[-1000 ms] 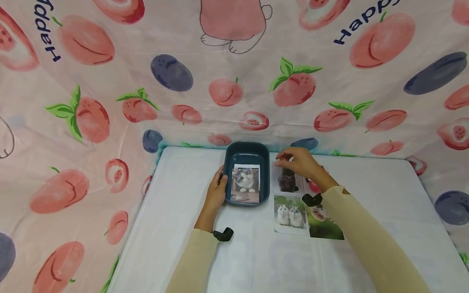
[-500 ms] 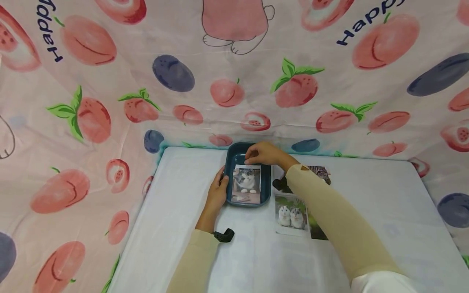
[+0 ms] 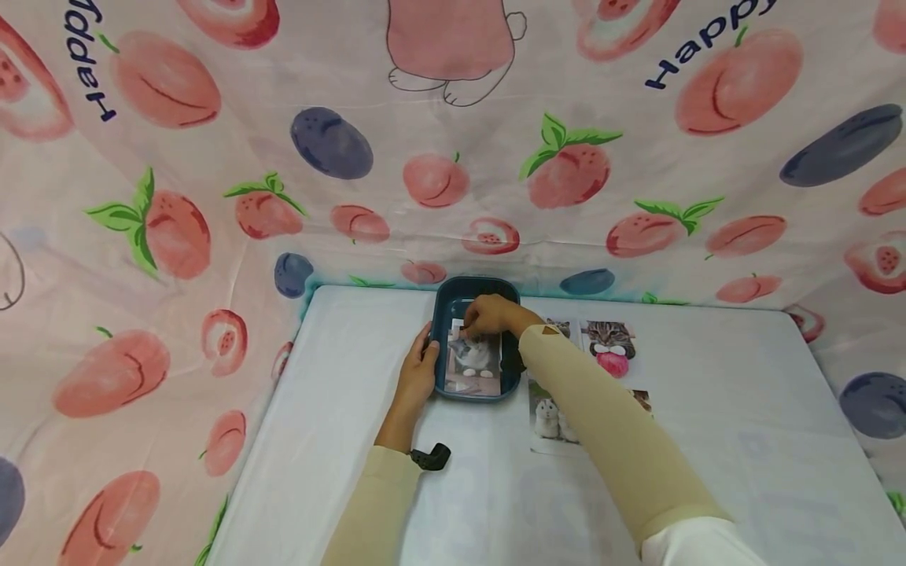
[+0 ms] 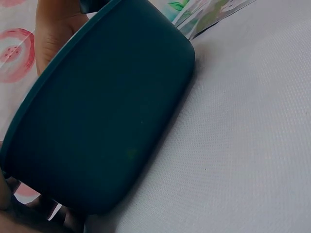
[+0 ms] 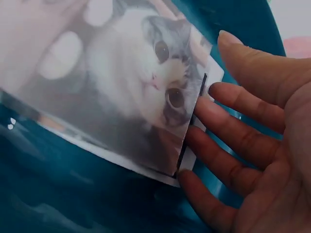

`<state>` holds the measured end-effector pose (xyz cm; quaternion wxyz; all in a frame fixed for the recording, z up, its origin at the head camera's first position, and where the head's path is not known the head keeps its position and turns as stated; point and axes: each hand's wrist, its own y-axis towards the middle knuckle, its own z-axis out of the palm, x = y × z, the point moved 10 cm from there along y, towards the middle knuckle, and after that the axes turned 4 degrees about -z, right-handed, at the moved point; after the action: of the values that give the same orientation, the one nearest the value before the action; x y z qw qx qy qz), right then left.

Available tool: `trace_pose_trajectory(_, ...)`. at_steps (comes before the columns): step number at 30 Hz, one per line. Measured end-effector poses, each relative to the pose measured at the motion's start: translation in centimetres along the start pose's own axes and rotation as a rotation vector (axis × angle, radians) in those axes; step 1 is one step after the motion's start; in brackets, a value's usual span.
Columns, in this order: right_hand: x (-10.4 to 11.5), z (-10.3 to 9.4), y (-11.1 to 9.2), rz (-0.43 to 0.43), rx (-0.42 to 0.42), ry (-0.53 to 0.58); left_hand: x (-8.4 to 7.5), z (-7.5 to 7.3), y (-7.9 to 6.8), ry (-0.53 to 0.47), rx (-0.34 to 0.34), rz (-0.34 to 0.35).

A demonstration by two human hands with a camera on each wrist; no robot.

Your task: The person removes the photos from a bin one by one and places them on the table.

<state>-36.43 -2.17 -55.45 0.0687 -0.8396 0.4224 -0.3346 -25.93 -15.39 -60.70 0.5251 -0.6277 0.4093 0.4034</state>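
A dark teal rectangular tray [image 3: 470, 398] sits near the back of the white table, a printed cat photo card [image 3: 473, 373] inside it. My left hand [image 3: 419, 371] grips the tray's left side, thumb at the rim; in the left wrist view its fingers [image 4: 43, 208] curl against the tray's wall [image 4: 107, 107]. Over the tray's inside is my right hand [image 3: 491, 314]. The right wrist view has its fingertips [image 5: 206, 109] at the end of the cat card [image 5: 141, 92], the thumb apart from the index finger. White edges show beneath that card.
To the tray's right lie several photo cards: a kitten with a pink ball [image 3: 610, 346], white hamsters [image 3: 548, 420], and others partly covered by the right sleeve [image 3: 609, 424]. A fruit-printed cloth [image 3: 396, 196] hangs behind the white table [image 3: 340, 338].
My right hand has moved left from above the cards, over the tray, then down to the top end of the cat card. My left hand stays at the tray's left side.
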Motion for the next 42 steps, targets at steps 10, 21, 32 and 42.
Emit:
trace_pose_trajectory(10, 0.3, -0.3, -0.3, -0.024, -0.047, 0.005, 0.0, 0.0, 0.0, 0.01, -0.006, 0.0)
trace_pose_trajectory(21, 1.0, -0.9, -1.9, -0.064, -0.049, 0.017, 0.0, 0.0, 0.1, 0.02, -0.005, -0.005)
trace_pose_trajectory(32, 1.4, -0.7, -3.3, -0.106, -0.017, 0.138, 0.1, 0.0, 0.2, 0.023, -0.002, -0.001)
trace_pose_trajectory(42, 0.6, -1.8, -4.5, -0.134, -0.152, 0.263, -0.3, 0.2, 0.1, 0.012, -0.003, 0.0)
